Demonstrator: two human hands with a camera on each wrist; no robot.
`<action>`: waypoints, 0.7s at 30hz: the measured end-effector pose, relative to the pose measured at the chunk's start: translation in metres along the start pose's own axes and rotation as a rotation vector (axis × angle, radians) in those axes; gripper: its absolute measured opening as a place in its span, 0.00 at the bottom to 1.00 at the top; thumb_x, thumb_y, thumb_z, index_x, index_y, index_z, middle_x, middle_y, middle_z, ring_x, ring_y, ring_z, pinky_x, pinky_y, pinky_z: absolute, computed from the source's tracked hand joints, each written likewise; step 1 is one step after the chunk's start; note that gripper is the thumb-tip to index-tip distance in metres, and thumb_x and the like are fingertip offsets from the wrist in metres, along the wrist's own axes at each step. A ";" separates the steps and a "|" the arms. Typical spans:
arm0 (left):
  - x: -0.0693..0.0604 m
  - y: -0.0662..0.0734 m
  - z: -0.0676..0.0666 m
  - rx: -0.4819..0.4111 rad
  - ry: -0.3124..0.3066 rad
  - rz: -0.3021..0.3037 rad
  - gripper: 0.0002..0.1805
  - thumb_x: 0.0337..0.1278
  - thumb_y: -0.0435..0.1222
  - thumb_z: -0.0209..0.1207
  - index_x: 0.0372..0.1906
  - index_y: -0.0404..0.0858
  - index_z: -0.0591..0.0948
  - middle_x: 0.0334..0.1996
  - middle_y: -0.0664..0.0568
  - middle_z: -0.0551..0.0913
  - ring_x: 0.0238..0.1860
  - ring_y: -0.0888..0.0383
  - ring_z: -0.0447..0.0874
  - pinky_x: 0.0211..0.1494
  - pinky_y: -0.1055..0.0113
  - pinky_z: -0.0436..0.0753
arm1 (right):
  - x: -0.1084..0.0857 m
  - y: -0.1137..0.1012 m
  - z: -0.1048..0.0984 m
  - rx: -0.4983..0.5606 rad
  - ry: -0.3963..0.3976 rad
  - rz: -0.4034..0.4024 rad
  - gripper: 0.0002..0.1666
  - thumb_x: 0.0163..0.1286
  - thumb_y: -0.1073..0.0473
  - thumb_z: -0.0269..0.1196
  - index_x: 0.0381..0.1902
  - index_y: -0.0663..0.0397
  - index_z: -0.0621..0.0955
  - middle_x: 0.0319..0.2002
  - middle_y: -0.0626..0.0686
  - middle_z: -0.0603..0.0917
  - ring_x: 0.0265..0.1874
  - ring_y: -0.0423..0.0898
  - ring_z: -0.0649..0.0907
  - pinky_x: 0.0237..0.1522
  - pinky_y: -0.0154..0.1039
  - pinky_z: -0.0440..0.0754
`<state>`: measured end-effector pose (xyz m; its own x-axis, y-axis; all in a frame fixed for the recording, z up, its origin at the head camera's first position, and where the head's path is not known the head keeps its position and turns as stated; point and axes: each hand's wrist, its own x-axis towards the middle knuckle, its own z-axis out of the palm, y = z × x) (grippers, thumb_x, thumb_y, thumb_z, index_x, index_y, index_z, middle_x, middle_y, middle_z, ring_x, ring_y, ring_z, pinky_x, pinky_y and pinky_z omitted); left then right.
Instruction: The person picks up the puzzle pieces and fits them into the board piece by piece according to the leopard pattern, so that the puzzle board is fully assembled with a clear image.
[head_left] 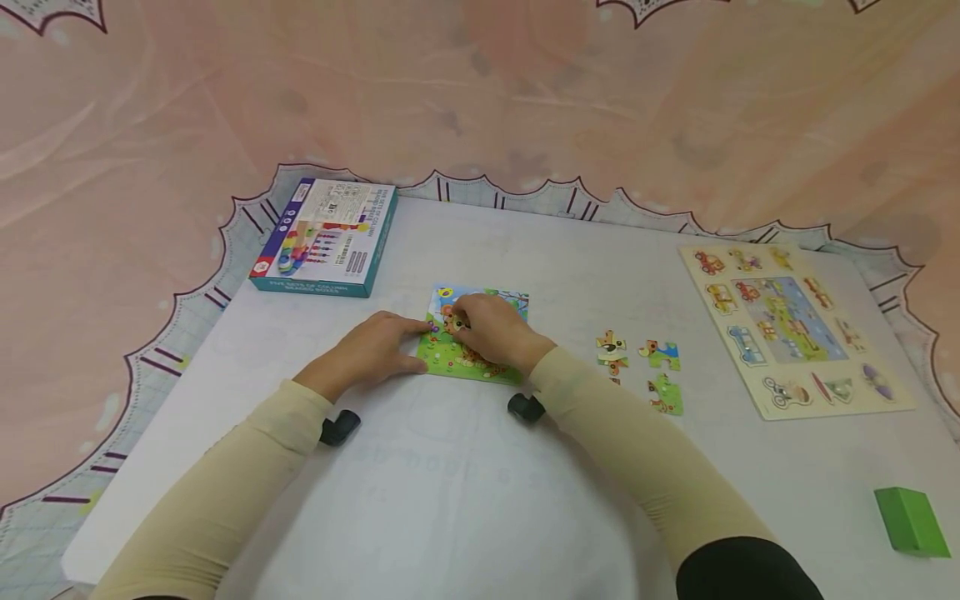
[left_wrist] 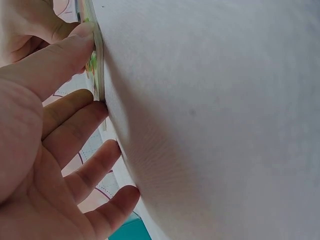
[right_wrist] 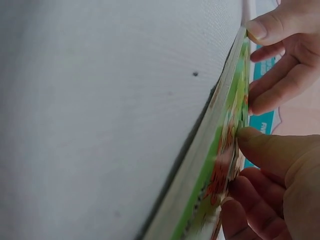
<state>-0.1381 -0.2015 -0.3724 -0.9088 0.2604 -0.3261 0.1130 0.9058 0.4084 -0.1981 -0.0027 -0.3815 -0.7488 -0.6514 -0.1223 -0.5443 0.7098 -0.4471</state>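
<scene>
A small picture puzzle (head_left: 442, 360) with a green lower part lies flat on the white table. At its left edge the left hand (head_left: 369, 350) rests, thumb and fingers extended and spread; the left wrist view shows this hand (left_wrist: 55, 135) with its thumb on the puzzle's edge. Over the puzzle's middle, the right hand (head_left: 498, 329) has its fingers bent down. In the right wrist view that hand (right_wrist: 285, 185) pinches a thin puzzle piece between thumb and fingers, at the surface of the puzzle (right_wrist: 207, 172). Which part of the picture the piece shows is hidden.
Several loose puzzle pieces (head_left: 664, 393) lie to the right of the right forearm. Farther right is a large picture board (head_left: 780, 387), with a green block (head_left: 911, 521) nearer the front. A flat box (head_left: 322, 242) lies at the back left.
</scene>
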 end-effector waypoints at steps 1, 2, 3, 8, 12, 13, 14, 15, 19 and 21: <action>0.000 0.000 0.000 0.004 0.000 0.004 0.35 0.58 0.44 0.70 0.70 0.41 0.75 0.66 0.41 0.74 0.69 0.41 0.65 0.72 0.45 0.64 | 0.000 0.000 0.000 -0.001 -0.002 0.001 0.22 0.74 0.53 0.63 0.60 0.60 0.79 0.47 0.51 0.83 0.46 0.47 0.80 0.54 0.42 0.77; 0.000 0.000 0.000 0.002 -0.001 0.001 0.35 0.57 0.44 0.71 0.70 0.41 0.75 0.66 0.42 0.74 0.69 0.42 0.65 0.72 0.45 0.64 | 0.000 0.000 0.000 0.000 -0.004 0.004 0.22 0.74 0.53 0.63 0.60 0.60 0.79 0.49 0.52 0.83 0.48 0.48 0.80 0.56 0.42 0.76; 0.000 0.001 0.000 0.002 -0.002 0.001 0.35 0.57 0.44 0.71 0.70 0.41 0.75 0.66 0.42 0.74 0.69 0.42 0.65 0.72 0.45 0.64 | 0.000 0.000 0.000 0.001 -0.008 0.006 0.23 0.74 0.53 0.63 0.61 0.59 0.79 0.51 0.53 0.83 0.51 0.48 0.81 0.59 0.43 0.76; 0.000 0.002 -0.001 0.005 -0.008 -0.007 0.35 0.57 0.44 0.71 0.70 0.42 0.74 0.67 0.42 0.74 0.69 0.41 0.65 0.72 0.45 0.64 | 0.001 -0.001 -0.001 0.004 -0.025 0.016 0.24 0.73 0.54 0.64 0.62 0.59 0.78 0.57 0.54 0.82 0.59 0.50 0.79 0.64 0.44 0.73; 0.000 0.001 -0.001 0.006 -0.007 -0.007 0.35 0.58 0.44 0.70 0.70 0.42 0.74 0.66 0.42 0.74 0.69 0.41 0.65 0.72 0.45 0.64 | 0.001 -0.002 -0.002 0.005 -0.033 0.022 0.23 0.73 0.54 0.63 0.62 0.59 0.78 0.57 0.54 0.82 0.59 0.50 0.79 0.64 0.43 0.74; 0.000 0.001 -0.001 0.003 -0.006 -0.007 0.35 0.58 0.44 0.70 0.70 0.42 0.74 0.67 0.42 0.74 0.69 0.42 0.65 0.72 0.45 0.64 | 0.001 -0.002 -0.002 0.006 -0.034 0.023 0.23 0.74 0.54 0.63 0.62 0.59 0.78 0.56 0.54 0.83 0.59 0.50 0.79 0.63 0.43 0.74; 0.000 0.001 -0.001 0.003 -0.006 -0.005 0.35 0.58 0.44 0.70 0.70 0.42 0.74 0.67 0.42 0.74 0.69 0.41 0.65 0.72 0.45 0.64 | 0.001 -0.002 -0.002 0.006 -0.033 0.023 0.23 0.74 0.54 0.63 0.62 0.59 0.78 0.56 0.54 0.83 0.58 0.50 0.79 0.63 0.43 0.74; 0.000 0.001 -0.001 0.000 -0.007 -0.006 0.35 0.58 0.44 0.70 0.70 0.42 0.74 0.67 0.42 0.74 0.69 0.41 0.65 0.72 0.45 0.64 | 0.000 -0.002 -0.002 0.005 -0.033 0.024 0.23 0.74 0.54 0.63 0.62 0.59 0.78 0.56 0.54 0.83 0.58 0.50 0.80 0.63 0.43 0.74; 0.000 0.001 -0.001 0.003 -0.006 -0.004 0.35 0.58 0.44 0.70 0.70 0.42 0.74 0.67 0.41 0.74 0.69 0.41 0.65 0.72 0.44 0.64 | 0.000 -0.003 -0.003 0.008 -0.031 0.025 0.23 0.74 0.54 0.63 0.62 0.59 0.78 0.55 0.54 0.83 0.57 0.50 0.80 0.62 0.43 0.75; 0.000 0.001 0.000 0.008 -0.007 -0.004 0.35 0.58 0.44 0.70 0.70 0.42 0.74 0.66 0.42 0.74 0.69 0.41 0.65 0.72 0.45 0.64 | 0.000 -0.003 -0.002 0.000 -0.031 0.024 0.23 0.74 0.54 0.63 0.61 0.59 0.78 0.54 0.54 0.83 0.56 0.49 0.80 0.62 0.43 0.75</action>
<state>-0.1381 -0.2007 -0.3717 -0.9064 0.2595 -0.3334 0.1129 0.9092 0.4008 -0.1970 -0.0041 -0.3780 -0.7500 -0.6417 -0.1602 -0.5261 0.7256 -0.4435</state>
